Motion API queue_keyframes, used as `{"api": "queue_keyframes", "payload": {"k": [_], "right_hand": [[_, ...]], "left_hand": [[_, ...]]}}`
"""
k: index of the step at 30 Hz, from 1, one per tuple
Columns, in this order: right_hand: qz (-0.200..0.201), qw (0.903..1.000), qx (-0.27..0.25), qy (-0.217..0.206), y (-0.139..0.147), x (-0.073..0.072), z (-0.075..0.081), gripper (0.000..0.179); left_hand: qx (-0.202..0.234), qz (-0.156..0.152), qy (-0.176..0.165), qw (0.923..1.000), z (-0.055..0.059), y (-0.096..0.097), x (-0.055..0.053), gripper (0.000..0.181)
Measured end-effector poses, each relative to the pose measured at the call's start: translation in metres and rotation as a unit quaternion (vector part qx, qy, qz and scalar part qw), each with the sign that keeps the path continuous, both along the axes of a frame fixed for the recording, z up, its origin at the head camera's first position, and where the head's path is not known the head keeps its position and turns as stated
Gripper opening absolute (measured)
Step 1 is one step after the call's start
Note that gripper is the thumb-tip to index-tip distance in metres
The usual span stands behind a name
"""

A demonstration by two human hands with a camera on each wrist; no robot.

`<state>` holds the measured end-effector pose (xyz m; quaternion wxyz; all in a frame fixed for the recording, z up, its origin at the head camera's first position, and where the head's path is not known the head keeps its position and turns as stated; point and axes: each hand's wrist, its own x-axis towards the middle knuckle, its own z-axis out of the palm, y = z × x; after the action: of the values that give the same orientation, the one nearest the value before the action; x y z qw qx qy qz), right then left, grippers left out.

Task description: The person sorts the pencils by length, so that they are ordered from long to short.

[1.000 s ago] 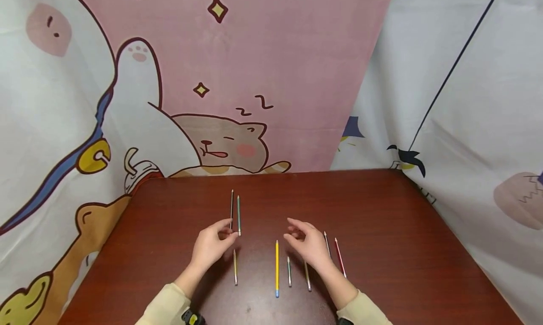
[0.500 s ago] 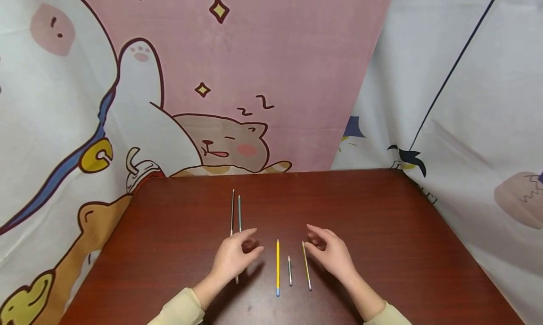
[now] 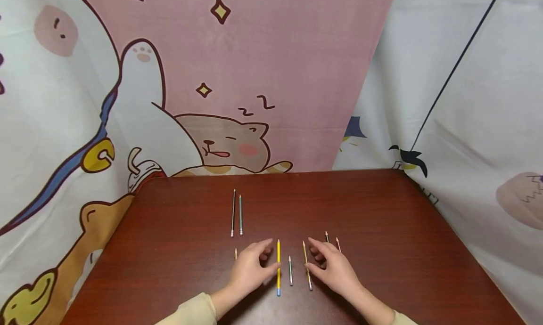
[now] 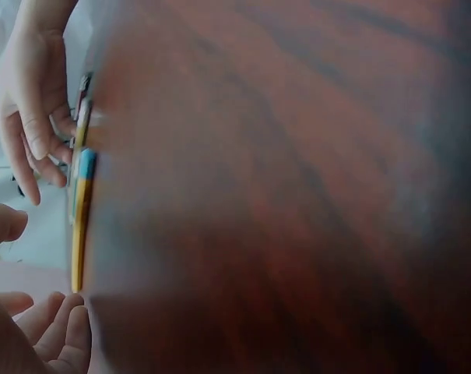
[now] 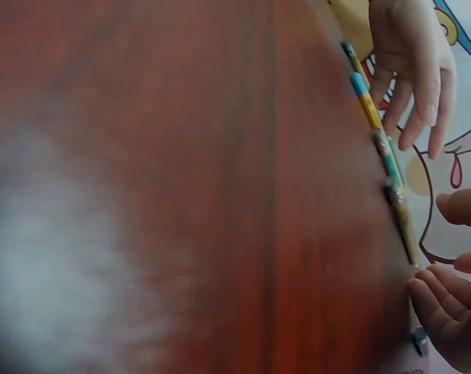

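My left hand [image 3: 252, 268] is just left of a yellow pencil with a blue end [image 3: 278, 254]. Its thumb tip overlaps that pencil in the head view; contact cannot be told. Fingers and thumb are loosely bent and apart, with nothing held. At a gold-and-dark pencil [image 3: 307, 264] is my right hand [image 3: 335, 271], thumb tip beside its shaft, fingers spread from the thumb. Between both hands lies a short green pencil [image 3: 290, 272]. The left wrist view shows the yellow pencil [image 4: 81, 234] near the left fingertips; the right wrist view has the gold-and-dark pencil [image 5: 403, 226] near the right ones.
Behind the left hand lie a black pencil [image 3: 233, 216] and a green pencil [image 3: 241, 216] on the brown table [image 3: 382, 212]. A pencil tip [image 3: 235, 253] shows by the left hand. Partly hidden behind the right hand are a dark pencil [image 3: 327, 236] and a red pencil [image 3: 338, 244]. Printed cloth [image 3: 297, 56] hangs behind.
My left hand has moved right and nearer, from the green pencil to the yellow one. My right hand has shifted right and nearer to me. The pencils lie where they were.
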<state>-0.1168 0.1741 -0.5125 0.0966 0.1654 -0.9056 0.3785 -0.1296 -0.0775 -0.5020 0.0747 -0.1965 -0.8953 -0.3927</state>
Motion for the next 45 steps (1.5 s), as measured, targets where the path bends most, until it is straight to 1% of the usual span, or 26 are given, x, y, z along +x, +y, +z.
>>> {"api": "queue_keyframes", "payload": {"k": [3, 7, 10, 13, 16, 21, 25, 30, 37, 45], "right_hand": [[0.005, 0.9999, 0.010, 0.004, -0.001, 0.003, -0.001, 0.064], [0.012, 0.9996, 0.021, 0.017, 0.000, 0.005, -0.003, 0.066], [0.012, 0.9980, 0.041, 0.046, 0.002, 0.004, -0.006, 0.067], [0.003, 0.9949, 0.064, 0.077, 0.004, 0.002, -0.009, 0.069], [-0.007, 0.9924, 0.077, 0.096, 0.003, 0.002, -0.011, 0.070], [-0.014, 0.9918, 0.085, 0.094, 0.000, 0.004, -0.014, 0.071], [-0.014, 0.9910, 0.086, 0.101, -0.001, 0.005, -0.017, 0.072], [-0.016, 0.9891, 0.087, 0.118, -0.002, 0.003, -0.022, 0.073], [-0.012, 0.9884, 0.092, 0.119, -0.003, 0.000, -0.026, 0.071], [-0.014, 0.9890, 0.088, 0.118, -0.002, -0.003, -0.026, 0.064]], "left_hand": [[-0.006, 0.000, 0.004, 1.0000, -0.004, 0.004, 0.001, 0.059], [-0.018, 0.003, 0.005, 0.9998, -0.007, 0.007, 0.002, 0.061], [-0.024, 0.001, 0.010, 0.9997, -0.009, 0.009, 0.002, 0.062], [-0.029, -0.003, 0.021, 0.9993, -0.011, 0.010, 0.001, 0.064], [-0.036, -0.004, 0.033, 0.9988, -0.013, 0.011, 0.000, 0.064], [-0.055, 0.002, 0.065, 0.9964, -0.016, 0.013, 0.001, 0.065], [-0.072, 0.008, 0.078, 0.9943, -0.018, 0.013, 0.001, 0.068], [-0.083, 0.011, 0.080, 0.9932, -0.022, 0.014, 0.000, 0.070], [-0.103, 0.012, 0.085, 0.9909, -0.024, 0.014, -0.001, 0.069], [-0.096, 0.005, 0.078, 0.9923, -0.022, 0.013, -0.005, 0.063]]}}
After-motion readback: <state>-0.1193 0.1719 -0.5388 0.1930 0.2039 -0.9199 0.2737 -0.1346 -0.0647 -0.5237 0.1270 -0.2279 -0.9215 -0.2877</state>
